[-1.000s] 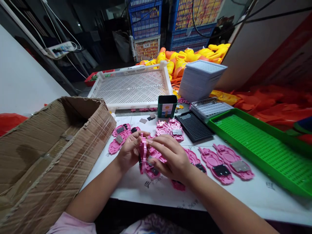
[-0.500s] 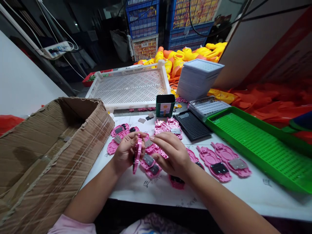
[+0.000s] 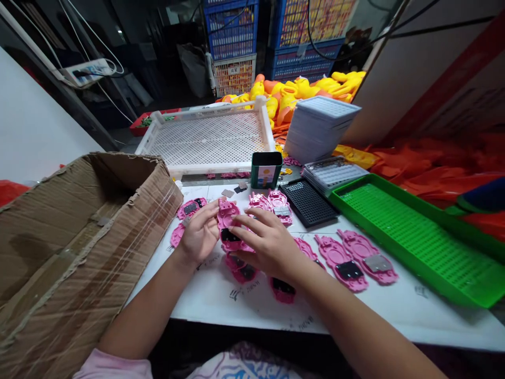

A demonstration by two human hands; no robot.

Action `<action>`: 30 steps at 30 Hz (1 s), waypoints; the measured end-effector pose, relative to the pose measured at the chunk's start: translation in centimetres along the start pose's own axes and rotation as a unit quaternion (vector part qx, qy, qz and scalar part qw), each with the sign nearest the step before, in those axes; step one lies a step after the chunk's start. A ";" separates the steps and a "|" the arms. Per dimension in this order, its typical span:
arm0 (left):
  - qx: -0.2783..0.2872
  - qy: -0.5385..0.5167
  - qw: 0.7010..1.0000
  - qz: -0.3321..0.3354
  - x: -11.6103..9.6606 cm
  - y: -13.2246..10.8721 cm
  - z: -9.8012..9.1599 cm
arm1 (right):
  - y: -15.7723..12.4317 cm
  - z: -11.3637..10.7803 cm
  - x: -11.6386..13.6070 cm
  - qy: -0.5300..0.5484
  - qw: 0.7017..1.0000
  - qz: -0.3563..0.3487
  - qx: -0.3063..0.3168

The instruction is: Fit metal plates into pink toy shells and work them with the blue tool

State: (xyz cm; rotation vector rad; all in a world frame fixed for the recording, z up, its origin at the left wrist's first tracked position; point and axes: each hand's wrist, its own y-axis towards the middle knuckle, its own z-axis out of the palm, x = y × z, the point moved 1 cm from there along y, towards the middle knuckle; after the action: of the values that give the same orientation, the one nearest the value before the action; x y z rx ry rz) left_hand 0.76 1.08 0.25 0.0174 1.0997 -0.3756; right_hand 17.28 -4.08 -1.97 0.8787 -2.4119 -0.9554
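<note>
My left hand [image 3: 200,235] grips the left edge of a pink plastic shell [image 3: 225,210], its hollow inside turned up toward me. A black plate [image 3: 229,235] sits in the lower part of this shell. Over its right side reaches my right hand [image 3: 272,242], fingers stretched and apart, fingertips at or just above the plate; contact is hard to tell. Several similar pink shells lie on the white table around my hands, such as one with a black plate [image 3: 342,263] and one with a grey plate [image 3: 369,258]. Those under my hands are partly hidden.
At left stands an open cardboard box [image 3: 153,200]. Beyond are a white perforated crate [image 3: 205,139], a dark green tin [image 3: 266,171], a black grid tray [image 3: 310,202] and stacked white trays [image 3: 319,129]. A long green tray [image 3: 418,242] lies at right. Loose grey plates [image 3: 227,193] lie near the tin.
The pink shell has turned from edge-on to showing its inside with the black plate. My right hand has moved left, its fingers now over the shell.
</note>
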 end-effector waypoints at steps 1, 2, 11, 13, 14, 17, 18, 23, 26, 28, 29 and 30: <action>0.013 0.000 1.000 0.008 0.0 0.0 0.0 | -0.1 0.1 0.0 -0.003 1.000 0.005 0.005; 0.027 0.002 0.999 0.019 0.0 0.0 0.1 | -0.1 0.1 0.0 0.001 1.000 0.011 0.007; -0.025 0.126 0.988 0.086 -0.4 1.3 -1.6 | 0.7 -1.7 -1.4 0.104 0.992 0.067 0.024; -0.072 0.221 0.962 0.146 -0.8 1.8 -2.3 | 0.3 -2.2 -2.9 0.093 0.989 0.111 0.031; -0.087 0.282 0.940 0.170 -1.0 2.0 -2.6 | 0.0 -2.4 -3.8 0.083 0.986 0.137 0.034; -0.089 0.496 0.848 0.166 -1.4 2.6 -3.3 | -1.0 -2.5 -6.5 0.051 0.972 0.222 0.057; -0.081 0.565 0.808 0.144 -1.4 2.7 -3.5 | -1.3 -2.5 -7.2 0.040 0.964 0.251 0.073; -0.031 0.767 0.641 0.009 -1.3 2.8 -3.7 | -1.7 -2.6 -8.8 0.026 0.920 0.354 0.164; -0.020 0.802 0.596 -0.034 -1.3 2.8 -3.6 | -1.3 -2.9 -8.8 0.032 0.899 0.389 0.200; -0.023 0.814 0.579 -0.043 -1.4 2.8 -3.6 | -1.3 -2.9 -8.8 0.031 0.894 0.394 0.212; -0.022 0.818 0.573 -0.046 -1.4 2.9 -3.7 | -1.4 -2.9 -8.9 0.031 0.896 0.389 0.213; -0.022 0.820 0.570 -0.045 -1.3 2.9 -3.7 | -1.6 -2.9 -9.0 0.032 0.899 0.381 0.212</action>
State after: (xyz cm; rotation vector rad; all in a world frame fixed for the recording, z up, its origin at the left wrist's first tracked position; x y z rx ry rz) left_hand -2.10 4.95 -0.80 0.3317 3.0168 -0.3702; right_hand 26.03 -0.26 -2.30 0.0198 -2.5902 -0.1031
